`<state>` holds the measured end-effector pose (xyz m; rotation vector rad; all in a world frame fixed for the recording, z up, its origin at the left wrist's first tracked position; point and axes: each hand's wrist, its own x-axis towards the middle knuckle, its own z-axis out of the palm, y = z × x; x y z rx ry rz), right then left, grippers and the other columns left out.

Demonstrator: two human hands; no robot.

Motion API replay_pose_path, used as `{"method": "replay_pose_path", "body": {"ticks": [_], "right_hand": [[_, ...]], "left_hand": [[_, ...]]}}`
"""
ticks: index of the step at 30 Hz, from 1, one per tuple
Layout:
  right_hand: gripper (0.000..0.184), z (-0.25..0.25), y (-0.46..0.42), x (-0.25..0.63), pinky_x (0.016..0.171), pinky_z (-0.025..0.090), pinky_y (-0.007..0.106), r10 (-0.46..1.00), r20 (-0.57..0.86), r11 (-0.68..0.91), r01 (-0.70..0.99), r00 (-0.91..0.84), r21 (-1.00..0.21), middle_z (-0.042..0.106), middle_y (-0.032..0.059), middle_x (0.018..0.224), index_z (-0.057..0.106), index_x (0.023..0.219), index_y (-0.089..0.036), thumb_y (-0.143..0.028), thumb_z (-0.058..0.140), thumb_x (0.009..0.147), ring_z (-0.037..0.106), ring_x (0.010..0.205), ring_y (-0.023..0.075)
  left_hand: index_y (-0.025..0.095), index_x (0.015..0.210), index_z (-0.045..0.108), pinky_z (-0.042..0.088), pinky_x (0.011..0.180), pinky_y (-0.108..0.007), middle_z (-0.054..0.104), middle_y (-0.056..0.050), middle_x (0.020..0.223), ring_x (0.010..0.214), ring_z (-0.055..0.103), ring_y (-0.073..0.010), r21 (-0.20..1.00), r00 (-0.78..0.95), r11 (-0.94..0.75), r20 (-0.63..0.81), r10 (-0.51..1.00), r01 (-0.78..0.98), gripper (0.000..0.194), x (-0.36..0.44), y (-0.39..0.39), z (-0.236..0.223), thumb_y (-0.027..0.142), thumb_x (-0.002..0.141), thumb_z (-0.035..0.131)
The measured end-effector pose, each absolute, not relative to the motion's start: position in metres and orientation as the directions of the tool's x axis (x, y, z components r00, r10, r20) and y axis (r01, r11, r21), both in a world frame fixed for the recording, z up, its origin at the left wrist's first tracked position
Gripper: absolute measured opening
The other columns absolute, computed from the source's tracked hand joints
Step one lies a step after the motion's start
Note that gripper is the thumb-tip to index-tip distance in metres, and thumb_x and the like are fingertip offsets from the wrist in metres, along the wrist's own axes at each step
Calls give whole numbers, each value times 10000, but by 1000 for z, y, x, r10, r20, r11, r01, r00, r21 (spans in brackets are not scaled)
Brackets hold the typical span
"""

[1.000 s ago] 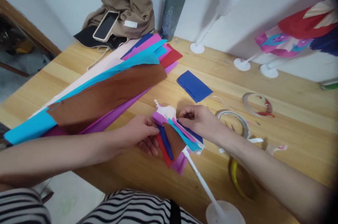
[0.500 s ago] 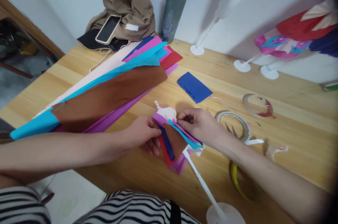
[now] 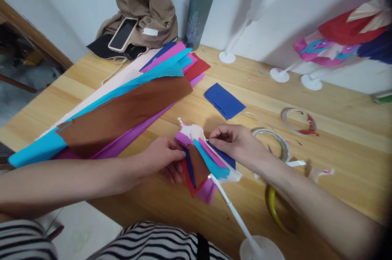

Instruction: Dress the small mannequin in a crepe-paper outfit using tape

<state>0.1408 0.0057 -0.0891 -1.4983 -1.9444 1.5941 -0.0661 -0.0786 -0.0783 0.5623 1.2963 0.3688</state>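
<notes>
Bare wood between blue folded paper [image 3: 225, 101] and clear tape ring [image 3: 284, 122], bottle [image 3: 202, 8] behind.

Four white round bases [image 3: 227, 57] [image 3: 279, 75] [image 3: 311, 82] [image 3: 266, 249] and two tape rolls [image 3: 284, 120] [image 3: 284, 147] were visible. There were two bare hands [image 3: 168, 158] [image 3: 234, 141], one phone [image 3: 123, 35], one bottle [image 3: 200, 8] and one yellow handle [image 3: 273, 205].

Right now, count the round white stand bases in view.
4: the near base at the picture's bottom edge; along the wall, the left base, middle base and right base.

Both hands, left [image 3: 167, 160] and right [image 3: 231, 141], pinch with curled fingers.
</notes>
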Motion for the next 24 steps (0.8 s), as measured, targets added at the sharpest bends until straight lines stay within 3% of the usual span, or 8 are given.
{"method": "replay_pose_path", "body": {"ticks": [11,18,24], "right_hand": [[235,-89,5,142,505,409,252,767,-453,-193,511,-454,-838,628,8,575,653,644,-178,-408,700,657,531,523,125],[263,-84,-1,146,512,398,258,795,-377,-113,495,-474,-861,606,17,608,640,668,-184,-441,686,694,501,552,131],[227,-80,-5,147,539,400,266,823,-262,1,463,-504,-886,613,20,629,650,679,-186,-405,671,731,505,582,136]], "left_hand": [[164,663,559,411,448,-204,634,13,557,433,599,-104,555,169,826,-827,537,93,190,-65,-79,-68,249,833,560],[171,691,551,428,442,-194,626,26,555,428,591,-97,572,195,815,-813,548,92,135,-66,-82,-68,248,802,563],[185,642,520,328,373,-179,498,80,465,352,431,-62,665,166,734,-747,644,139,130,-64,-83,-69,235,746,580]]}}
